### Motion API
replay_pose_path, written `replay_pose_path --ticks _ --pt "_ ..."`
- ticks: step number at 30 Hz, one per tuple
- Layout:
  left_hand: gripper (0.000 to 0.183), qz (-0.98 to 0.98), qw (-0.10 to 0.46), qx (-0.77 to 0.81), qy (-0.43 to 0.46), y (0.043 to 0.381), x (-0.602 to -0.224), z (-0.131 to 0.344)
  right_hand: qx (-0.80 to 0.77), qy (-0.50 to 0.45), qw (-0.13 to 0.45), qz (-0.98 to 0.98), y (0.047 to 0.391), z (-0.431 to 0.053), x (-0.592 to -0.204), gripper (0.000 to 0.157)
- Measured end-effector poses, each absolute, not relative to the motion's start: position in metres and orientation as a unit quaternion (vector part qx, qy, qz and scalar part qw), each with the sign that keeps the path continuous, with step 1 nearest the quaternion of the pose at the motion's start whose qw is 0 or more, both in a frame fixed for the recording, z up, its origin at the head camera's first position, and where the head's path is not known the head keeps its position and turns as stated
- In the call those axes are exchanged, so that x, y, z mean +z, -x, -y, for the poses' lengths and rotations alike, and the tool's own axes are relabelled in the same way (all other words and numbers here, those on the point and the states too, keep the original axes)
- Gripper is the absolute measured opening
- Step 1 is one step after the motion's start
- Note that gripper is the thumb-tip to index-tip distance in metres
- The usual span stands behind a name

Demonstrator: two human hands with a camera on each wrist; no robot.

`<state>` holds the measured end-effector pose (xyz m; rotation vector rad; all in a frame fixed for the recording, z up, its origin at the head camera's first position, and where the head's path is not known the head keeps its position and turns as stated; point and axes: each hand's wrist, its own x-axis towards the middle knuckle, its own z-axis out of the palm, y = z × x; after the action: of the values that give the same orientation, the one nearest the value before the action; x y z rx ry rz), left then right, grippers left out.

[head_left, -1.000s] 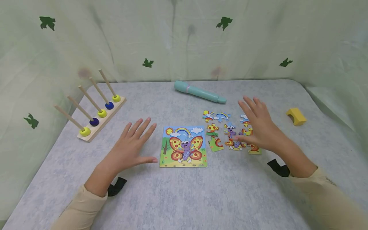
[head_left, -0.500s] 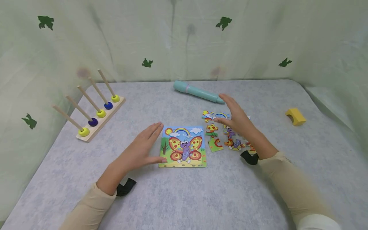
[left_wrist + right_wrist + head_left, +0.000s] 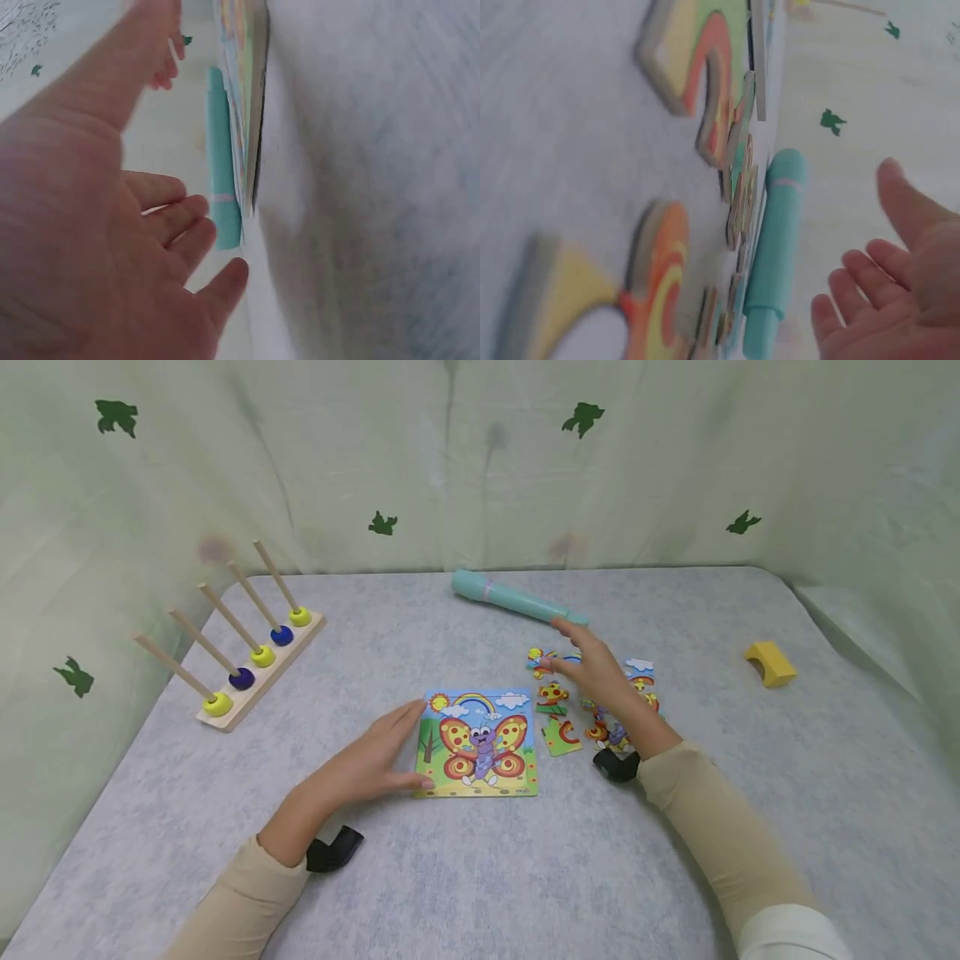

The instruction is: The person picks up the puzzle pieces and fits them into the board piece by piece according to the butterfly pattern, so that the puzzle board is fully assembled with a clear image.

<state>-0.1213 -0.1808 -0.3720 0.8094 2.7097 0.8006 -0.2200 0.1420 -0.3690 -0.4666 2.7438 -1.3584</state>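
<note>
At mid-frame, I see left hand (image 3: 371,762) and right hand (image 3: 600,675), fingers extended, empty, flanking a puzzle (image 3: 483,742) presumably centred for reach.

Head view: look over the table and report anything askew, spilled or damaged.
Nothing stands out as spilled or damaged. The puzzle pieces lie loose beside the butterfly board, some hidden by the right hand, and the teal tube lies at a slant, but neither looks wrong.

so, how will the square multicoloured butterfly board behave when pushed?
The square multicoloured butterfly board is probably stiff: its edge looks straight. Likely light, being thin. Lying flat on the mottled grey table, it should slide rather than tip.
</note>
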Motion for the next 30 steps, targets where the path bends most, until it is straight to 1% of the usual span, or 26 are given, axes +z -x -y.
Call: replay_pose_path --ticks 5,8,13,18,26,30 --pt "0.103 -0.906 0.127 0.298 -0.273 0.123 -0.380 0.184 -0.438 0.141 0.058 -0.886 0.228 -0.145 -0.382 0.062" --pt "0.105 -0.906 0.130 0.295 -0.274 0.124 -0.384 0.186 -0.435 0.140 0.073 -0.886 0.232 -0.148 -0.389 0.061" --pt "0.105 -0.908 0.136 0.291 -0.268 0.125 -0.387 0.188 -0.418 0.137 0.083 -0.894 0.237 -0.151 -0.396 0.059" --pt "0.103 -0.909 0.136 0.287 -0.269 0.125 -0.388 0.189 -0.388 0.144 0.077 -0.907 0.240 -0.149 -0.399 0.055" --pt "0.103 -0.911 0.135 0.281 -0.270 0.126 -0.391 0.191 -0.340 0.178 0.053 -0.922 0.241 -0.143 -0.396 0.044" --pt "0.103 -0.912 0.133 0.278 -0.272 0.127 -0.393 0.192 -0.343 0.178 0.042 -0.921 0.239 -0.143 -0.392 0.045"
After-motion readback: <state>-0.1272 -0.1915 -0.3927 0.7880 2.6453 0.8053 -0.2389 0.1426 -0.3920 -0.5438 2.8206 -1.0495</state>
